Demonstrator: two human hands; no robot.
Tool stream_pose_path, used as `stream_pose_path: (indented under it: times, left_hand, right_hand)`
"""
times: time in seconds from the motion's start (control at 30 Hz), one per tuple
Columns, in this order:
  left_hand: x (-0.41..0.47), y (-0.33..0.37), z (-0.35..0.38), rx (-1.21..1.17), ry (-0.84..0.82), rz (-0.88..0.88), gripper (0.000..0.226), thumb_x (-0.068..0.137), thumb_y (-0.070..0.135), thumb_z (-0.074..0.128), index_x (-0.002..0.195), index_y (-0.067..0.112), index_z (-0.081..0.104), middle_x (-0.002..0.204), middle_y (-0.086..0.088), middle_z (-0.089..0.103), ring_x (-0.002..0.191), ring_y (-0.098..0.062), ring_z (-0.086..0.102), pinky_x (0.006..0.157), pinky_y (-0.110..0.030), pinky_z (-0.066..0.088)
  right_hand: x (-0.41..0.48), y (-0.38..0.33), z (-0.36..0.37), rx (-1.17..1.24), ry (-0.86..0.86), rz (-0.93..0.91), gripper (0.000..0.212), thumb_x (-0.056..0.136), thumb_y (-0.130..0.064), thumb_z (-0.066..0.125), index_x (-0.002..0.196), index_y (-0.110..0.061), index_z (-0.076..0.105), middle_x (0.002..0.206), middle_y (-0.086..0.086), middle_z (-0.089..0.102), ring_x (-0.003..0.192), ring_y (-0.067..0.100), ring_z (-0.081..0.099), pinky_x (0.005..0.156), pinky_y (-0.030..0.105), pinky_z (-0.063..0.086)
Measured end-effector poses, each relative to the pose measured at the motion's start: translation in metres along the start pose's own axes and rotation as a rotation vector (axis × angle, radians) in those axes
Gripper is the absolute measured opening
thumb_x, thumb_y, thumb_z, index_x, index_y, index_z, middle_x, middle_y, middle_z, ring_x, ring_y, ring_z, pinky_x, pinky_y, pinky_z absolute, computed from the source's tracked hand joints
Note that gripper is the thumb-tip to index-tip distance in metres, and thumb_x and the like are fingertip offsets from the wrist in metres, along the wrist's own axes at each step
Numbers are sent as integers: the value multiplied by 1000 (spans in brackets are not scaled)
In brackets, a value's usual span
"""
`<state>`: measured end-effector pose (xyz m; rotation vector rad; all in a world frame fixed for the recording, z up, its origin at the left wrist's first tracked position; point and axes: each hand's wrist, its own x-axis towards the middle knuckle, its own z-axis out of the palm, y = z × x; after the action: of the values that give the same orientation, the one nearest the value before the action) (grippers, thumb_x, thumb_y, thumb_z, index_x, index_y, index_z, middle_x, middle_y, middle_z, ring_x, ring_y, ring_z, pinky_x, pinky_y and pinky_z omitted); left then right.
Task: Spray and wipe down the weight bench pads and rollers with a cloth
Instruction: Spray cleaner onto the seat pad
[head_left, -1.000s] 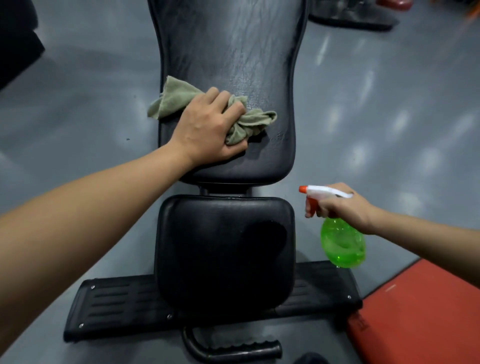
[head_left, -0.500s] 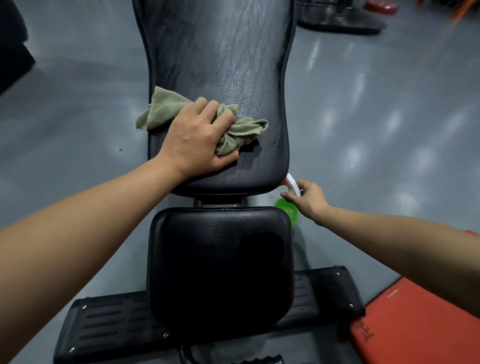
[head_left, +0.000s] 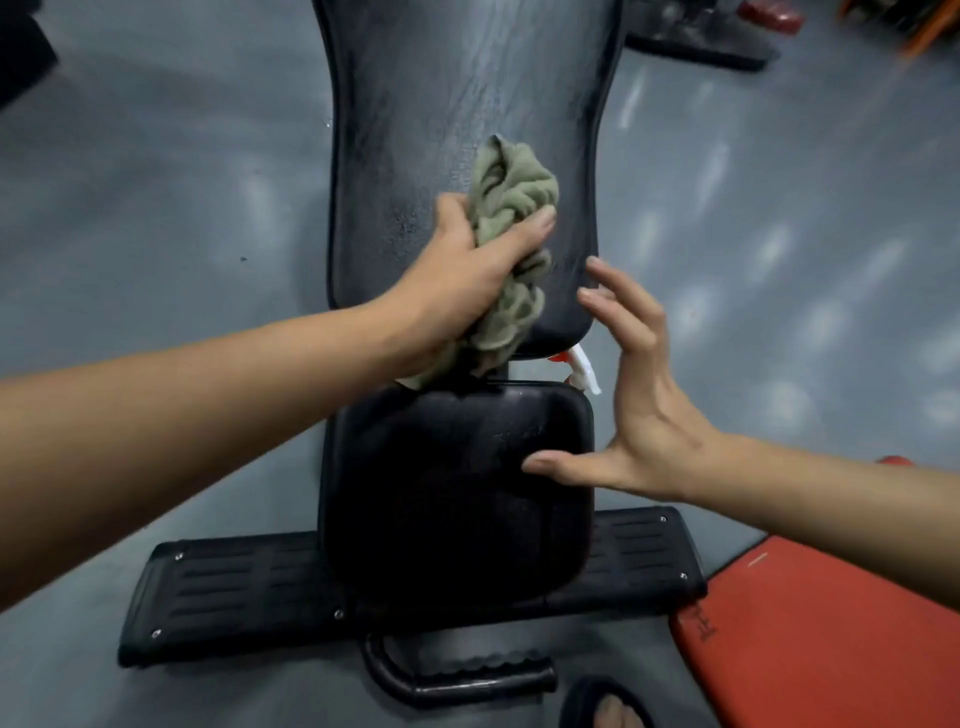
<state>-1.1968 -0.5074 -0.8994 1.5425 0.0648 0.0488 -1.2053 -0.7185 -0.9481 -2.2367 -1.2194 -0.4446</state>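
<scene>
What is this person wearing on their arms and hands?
Nothing that shows. The left forearm and right forearm are bare up to the picture's edge, with no sleeves in view. The left hand and right hand have no gloves, watch, bracelet or ring visible.

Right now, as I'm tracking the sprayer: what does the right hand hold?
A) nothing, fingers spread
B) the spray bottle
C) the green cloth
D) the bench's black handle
A: the right hand is empty, its fingers spread by the black padded seat; the white-and-orange spray bottle head shows past the seat's far corner, ungripped, and the left hand grips the crumpled green cloth.
</scene>
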Motion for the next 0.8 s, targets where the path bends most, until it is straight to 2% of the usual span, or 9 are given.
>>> stream_pose_path:
  times: [0.07, 0.13, 0.23, 0.3, 0.4, 0.5, 0.57, 0.7, 0.8]
  left_hand:
    - [-6, 5, 19, -382, -260, -241, 56, 85, 61, 67, 111, 14, 55, 103, -4, 65, 88, -15, 67, 83, -31, 53]
    - [-12, 4, 26, -380, -286, -270, 44, 99, 64, 45, 95, 22, 58, 93, -3, 59, 83, -15, 59, 83, -27, 48]
    - [-17, -6, 1, 386, -91, 61, 54, 106, 62, 24, 82, 30, 59, 101, 3, 61, 100, -14, 57, 90, -27, 39]
    - [-17, -15, -25, 786, 52, 417, 47, 106, 55, 30, 83, 27, 59, 95, 2, 56, 96, -16, 54, 83, -30, 38]
    - [-8, -41, -61, 1179, 58, 745, 43, 100, 48, 49, 116, 11, 63, 115, -13, 57, 109, -32, 52, 89, -44, 43]
    - [-4, -73, -81, 1452, 30, 733, 55, 99, 49, 48, 139, 12, 53, 142, -17, 50, 133, -39, 43, 108, -48, 33]
    - [-6, -84, -85, 1432, 37, 727, 57, 99, 47, 47, 146, 15, 50, 151, -15, 45, 142, -37, 38, 117, -48, 25]
    - [-5, -82, -85, 1436, 60, 750, 56, 95, 44, 51, 144, 16, 53, 148, -13, 49, 138, -37, 43, 115, -49, 28]
    - [-2, -76, -81, 1556, 50, 802, 60, 92, 51, 49, 139, 14, 54, 141, -16, 52, 128, -38, 47, 107, -49, 32]
  right_hand:
    - [5, -14, 15, -26, 22, 32, 102, 78, -50, 84, 150, -11, 24, 157, 23, 15, 151, 33, 19, 122, 50, 28]
    - [17, -13, 23, 17, 96, 22, 69, 84, -28, 75, 140, -14, 37, 143, 18, 29, 139, 25, 33, 119, 38, 33]
    - [36, -1, 3, 68, 100, -7, 32, 82, -18, 69, 107, -4, 58, 106, 13, 49, 95, 14, 50, 88, 14, 43]
    - [33, 3, -13, 13, 32, -85, 22, 79, -18, 70, 90, 0, 62, 90, 15, 53, 74, 20, 49, 66, 20, 43]
    - [-2, -3, -9, -41, -202, -323, 15, 74, -15, 58, 74, -1, 62, 72, 12, 48, 57, 32, 42, 49, 34, 34]
    - [-52, -17, 21, -79, -411, -431, 24, 84, -33, 60, 86, -9, 65, 76, 4, 50, 60, 27, 48, 51, 35, 37]
    - [-76, -28, 38, -125, -445, -485, 32, 94, -43, 55, 97, -13, 67, 80, 0, 53, 61, 21, 50, 53, 35, 39]
    - [-94, -31, 51, -144, -349, -476, 30, 97, -33, 56, 118, -12, 59, 95, 1, 51, 72, 20, 51, 59, 32, 42]
    - [-93, -8, 50, -239, -235, -531, 32, 93, -26, 58, 124, -18, 64, 112, 3, 51, 88, 24, 52, 78, 37, 42]
